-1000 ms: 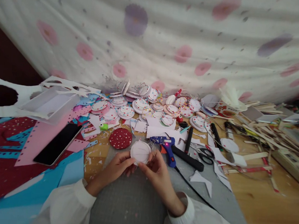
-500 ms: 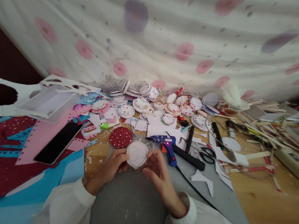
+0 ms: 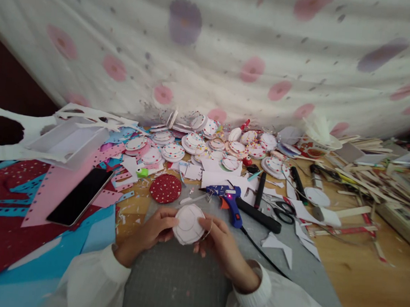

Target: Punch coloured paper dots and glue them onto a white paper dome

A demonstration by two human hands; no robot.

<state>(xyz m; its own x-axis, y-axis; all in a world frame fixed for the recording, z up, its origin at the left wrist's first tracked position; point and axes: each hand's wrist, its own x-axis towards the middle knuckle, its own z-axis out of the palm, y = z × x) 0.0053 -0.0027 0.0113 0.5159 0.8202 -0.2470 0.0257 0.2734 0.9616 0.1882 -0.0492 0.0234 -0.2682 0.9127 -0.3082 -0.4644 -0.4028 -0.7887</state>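
Note:
A round white disc (image 3: 188,225) with a smaller circle drawn on it is held between my two hands over the grey mat (image 3: 180,284). My left hand (image 3: 158,228) pinches its left edge, thumb on top. My right hand (image 3: 216,235) grips the right edge, with a thin wire or string looping by its fingers. Just beyond the disc lies a dark red star-speckled round (image 3: 166,188). The blue glue gun (image 3: 234,205), its small light glowing red, rests to the right of the red round.
Many decorated white discs (image 3: 173,152) are heaped along the back. A phone (image 3: 80,195) lies on coloured sheets at left. Black scissors (image 3: 284,212), paper scraps and the glue gun's cord (image 3: 271,258) are at right, wooden sticks (image 3: 394,187) farther right.
The disc has come slightly down toward me and turned a little. My right hand has moved from its upper right edge to a closer grip on its right side.

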